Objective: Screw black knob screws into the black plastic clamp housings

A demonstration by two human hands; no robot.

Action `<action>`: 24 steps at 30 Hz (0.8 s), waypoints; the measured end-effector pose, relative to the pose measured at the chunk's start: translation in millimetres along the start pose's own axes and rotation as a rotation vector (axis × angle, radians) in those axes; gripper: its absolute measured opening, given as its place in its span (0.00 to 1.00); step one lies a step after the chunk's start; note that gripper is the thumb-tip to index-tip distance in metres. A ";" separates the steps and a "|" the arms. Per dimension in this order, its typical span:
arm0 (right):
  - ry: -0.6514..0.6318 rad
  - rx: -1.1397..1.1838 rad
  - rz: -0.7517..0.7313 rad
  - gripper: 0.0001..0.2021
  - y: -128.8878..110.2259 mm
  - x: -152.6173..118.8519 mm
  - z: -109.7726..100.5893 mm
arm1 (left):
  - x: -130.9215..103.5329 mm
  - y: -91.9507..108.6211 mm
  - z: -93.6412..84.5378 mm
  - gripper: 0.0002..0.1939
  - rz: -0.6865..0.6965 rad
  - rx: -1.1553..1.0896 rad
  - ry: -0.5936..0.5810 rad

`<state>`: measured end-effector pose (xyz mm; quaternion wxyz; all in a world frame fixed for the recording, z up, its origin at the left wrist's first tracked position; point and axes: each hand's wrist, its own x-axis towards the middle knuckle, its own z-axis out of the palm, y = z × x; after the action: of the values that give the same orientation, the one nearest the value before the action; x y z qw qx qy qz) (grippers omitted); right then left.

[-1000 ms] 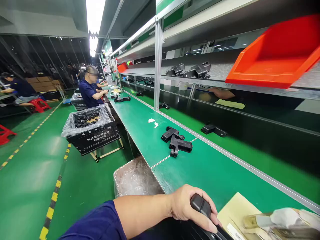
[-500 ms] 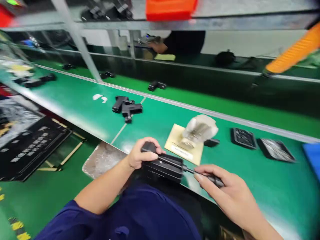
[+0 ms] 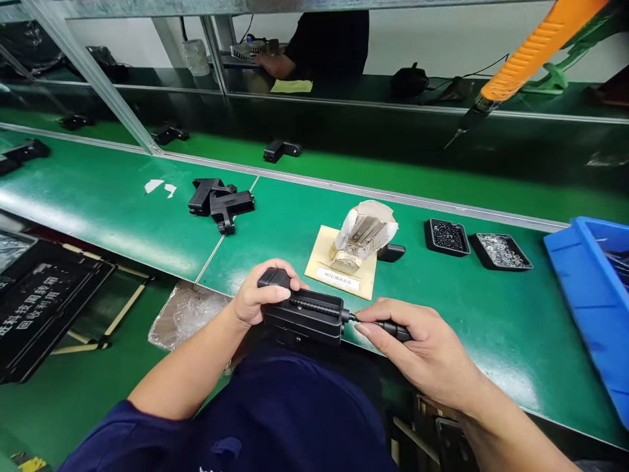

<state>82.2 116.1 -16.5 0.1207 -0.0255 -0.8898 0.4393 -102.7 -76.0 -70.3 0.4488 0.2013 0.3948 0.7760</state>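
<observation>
My left hand [image 3: 263, 295] is closed round one end of a long black plastic housing [image 3: 309, 318], thumb on top. A ridged black rod shows in a groove along its upper face. At the housing's right end, my right hand [image 3: 417, 341] pinches a slim black piece [image 3: 393, 329] with a thin neck that meets the housing; its exact kind I cannot make out. Just beyond stands a cream fixture board [image 3: 324, 252] with a label and a translucent, tape-wrapped cradle [image 3: 366, 229]. A small black part [image 3: 392, 253] lies beside the cradle.
Several black brackets [image 3: 221, 203] lie left on the green bench. Two small trays, one of dark bits [image 3: 447, 236] and one of silvery bits [image 3: 501, 251], sit right, near a blue bin [image 3: 584, 314]. An orange power screwdriver [image 3: 521, 59] hangs above. A person [image 3: 334, 46] is across.
The view has shifted, bringing the blue bin into sight. My right fingers are closer to the housing's end. Both hands keep their holds.
</observation>
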 end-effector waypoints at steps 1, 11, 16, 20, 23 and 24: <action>-0.024 0.017 -0.022 0.06 2.8 0.8 0.1 | 0.0 -0.9 0.7 0.17 -0.022 -0.018 0.018; 0.144 0.307 0.293 0.28 7.5 -7.9 4.8 | 1.1 -2.5 6.7 0.16 -0.080 -0.038 0.165; 0.164 0.329 0.424 0.25 8.9 -13.4 -0.4 | -1.0 1.4 8.7 0.16 -0.070 0.018 0.168; 0.124 0.354 0.400 0.25 7.2 -14.7 -3.4 | -0.7 4.1 10.0 0.16 -0.061 0.080 0.177; 0.133 0.392 0.385 0.21 7.9 -14.7 -4.4 | 0.2 6.3 10.2 0.17 -0.049 0.121 0.177; 0.145 0.410 0.371 0.22 8.5 -14.7 -4.3 | -0.3 7.0 10.3 0.17 -0.043 0.135 0.177</action>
<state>97.0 122.5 -23.5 0.1041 -0.1940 -0.7515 0.6219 -99.5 -73.8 -58.5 0.4139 0.1532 0.4886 0.7527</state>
